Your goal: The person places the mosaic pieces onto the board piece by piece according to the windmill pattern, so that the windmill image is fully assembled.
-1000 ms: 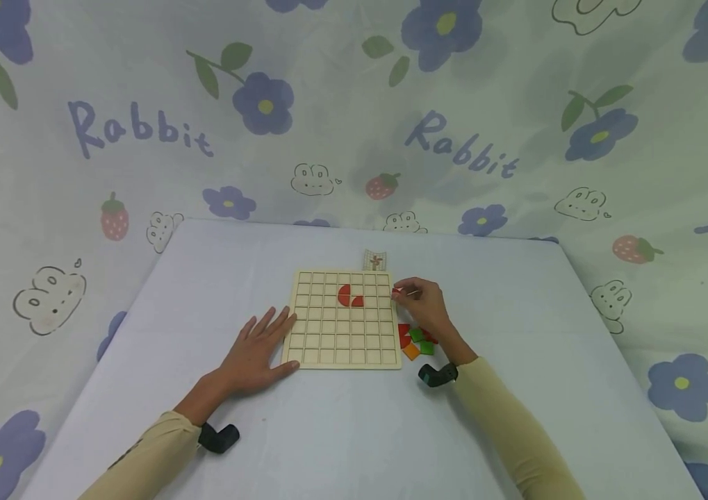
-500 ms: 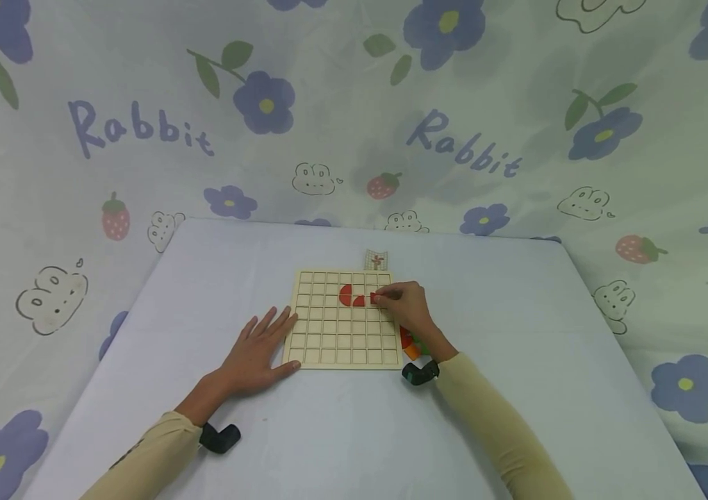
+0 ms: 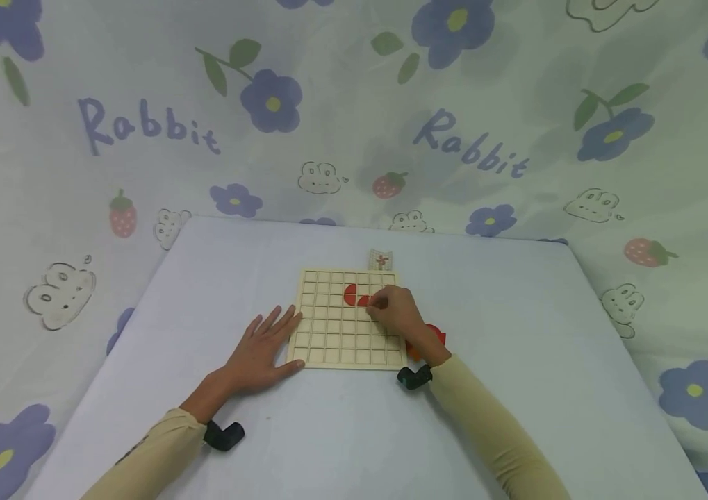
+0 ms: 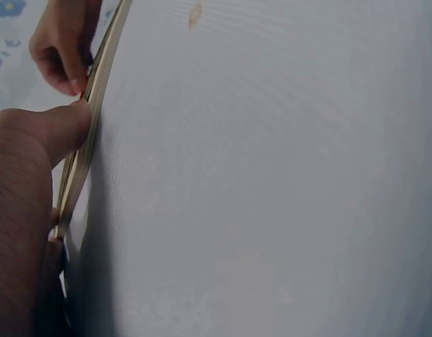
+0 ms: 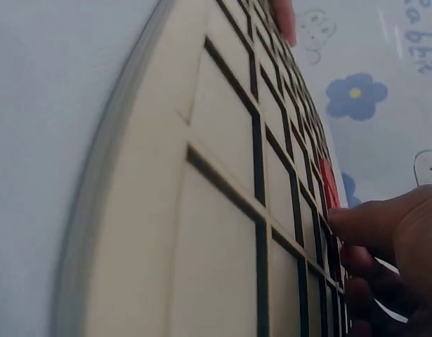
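A pale wooden grid board [image 3: 347, 333] lies on the white table. My left hand [image 3: 258, 357] rests at its left side with fingers spread and straight, thumb on the near left corner. Over the upper right part of the board, my right hand [image 3: 399, 312] pinches a small red piece [image 5: 344, 253] between thumb and fingers, mostly hidden by them. Right beside those fingertips, red rounded pieces [image 3: 350, 295] sit in neighbouring cells of the grid. In the left wrist view the left thumb [image 4: 68, 126] lies along the board's edge.
Loose red pieces [image 3: 436, 333] and an orange piece [image 3: 413, 353] lie right of the board, partly behind the right wrist. A small patterned card [image 3: 381, 260] lies at the board's far edge. A printed curtain [image 3: 341, 125] hangs behind the table.
My right hand has moved left from beside the board to over its cells, carrying the red piece in beside the other red ones. The left hand stays in place.
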Tool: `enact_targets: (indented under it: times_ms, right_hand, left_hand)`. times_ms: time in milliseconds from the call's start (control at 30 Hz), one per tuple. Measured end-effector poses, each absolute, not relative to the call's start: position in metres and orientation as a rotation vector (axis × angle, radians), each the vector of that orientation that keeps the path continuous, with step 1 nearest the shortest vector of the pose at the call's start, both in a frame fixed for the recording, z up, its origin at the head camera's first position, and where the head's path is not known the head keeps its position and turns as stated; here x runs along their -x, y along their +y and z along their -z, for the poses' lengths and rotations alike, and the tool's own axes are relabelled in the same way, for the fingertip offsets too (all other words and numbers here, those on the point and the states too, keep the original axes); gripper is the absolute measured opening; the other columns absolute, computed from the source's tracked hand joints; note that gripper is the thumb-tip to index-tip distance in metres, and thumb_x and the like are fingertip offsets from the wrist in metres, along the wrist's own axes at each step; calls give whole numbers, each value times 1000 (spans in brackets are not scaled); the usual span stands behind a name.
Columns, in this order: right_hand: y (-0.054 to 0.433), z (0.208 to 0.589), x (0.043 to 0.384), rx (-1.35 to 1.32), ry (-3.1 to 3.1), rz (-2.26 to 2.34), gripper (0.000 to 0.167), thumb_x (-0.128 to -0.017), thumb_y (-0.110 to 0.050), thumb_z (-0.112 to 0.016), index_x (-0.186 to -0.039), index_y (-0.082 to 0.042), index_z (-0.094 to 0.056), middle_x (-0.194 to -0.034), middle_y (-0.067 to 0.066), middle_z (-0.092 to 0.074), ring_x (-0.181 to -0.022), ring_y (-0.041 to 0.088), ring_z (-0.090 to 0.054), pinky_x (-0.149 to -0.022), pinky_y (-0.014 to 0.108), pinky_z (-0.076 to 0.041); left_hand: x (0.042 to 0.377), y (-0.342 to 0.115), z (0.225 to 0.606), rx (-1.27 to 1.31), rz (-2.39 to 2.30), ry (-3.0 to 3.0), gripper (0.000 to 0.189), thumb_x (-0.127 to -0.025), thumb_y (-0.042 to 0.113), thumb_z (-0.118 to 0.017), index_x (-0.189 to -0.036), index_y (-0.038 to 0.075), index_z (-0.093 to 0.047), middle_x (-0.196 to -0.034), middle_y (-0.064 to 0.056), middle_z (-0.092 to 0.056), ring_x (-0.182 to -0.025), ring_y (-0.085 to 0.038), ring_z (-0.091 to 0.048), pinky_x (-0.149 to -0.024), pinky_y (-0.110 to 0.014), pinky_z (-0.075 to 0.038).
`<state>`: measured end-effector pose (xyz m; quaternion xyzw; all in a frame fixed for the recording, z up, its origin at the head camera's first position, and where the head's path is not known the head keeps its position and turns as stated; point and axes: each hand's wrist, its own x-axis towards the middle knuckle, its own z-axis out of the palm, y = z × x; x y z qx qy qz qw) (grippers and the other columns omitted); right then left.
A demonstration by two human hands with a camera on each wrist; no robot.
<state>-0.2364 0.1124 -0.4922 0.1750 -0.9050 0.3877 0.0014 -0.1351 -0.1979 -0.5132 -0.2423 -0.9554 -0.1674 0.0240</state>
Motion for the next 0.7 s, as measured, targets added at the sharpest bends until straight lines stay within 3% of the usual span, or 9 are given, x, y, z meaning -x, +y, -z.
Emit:
enact_targets:
  times_ms: [167, 467, 700]
  right_hand:
    - [117, 493, 237, -452, -2802, -1181, 11, -86, -11, -74, -93, -3, -76, -83, 3, -64, -73, 18, -58, -63, 34, -49]
    - [120, 494, 237, -428, -2927, -1065, 18, -89, -17, -73, -102, -5, -77, -93, 5, -66, -83, 18, -59, -74, 35, -52]
    - [133, 493, 235, -466, -2902, -1062, 21, -89, -17, -72, -107, -7, -75, -86, 1, -63, -76, 18, -54, -67, 33, -48]
  left_hand:
    - [135, -197, 514, 745, 507, -2950, 88, -90, 62, -55, -156, 11, -27, -162, -9, -21, -147, -34, -13, -113, -58, -11]
    - [137, -199, 516, 734, 479, -2977, 90, -90, 66, -51, -157, 12, -24, -162, -7, -19, -148, -32, -11, -114, -57, -10]
    - [136, -198, 515, 732, 491, -2984, 89, -91, 64, -52, -157, 12, -24, -163, -7, -18, -148, -32, -10, -114, -57, -9]
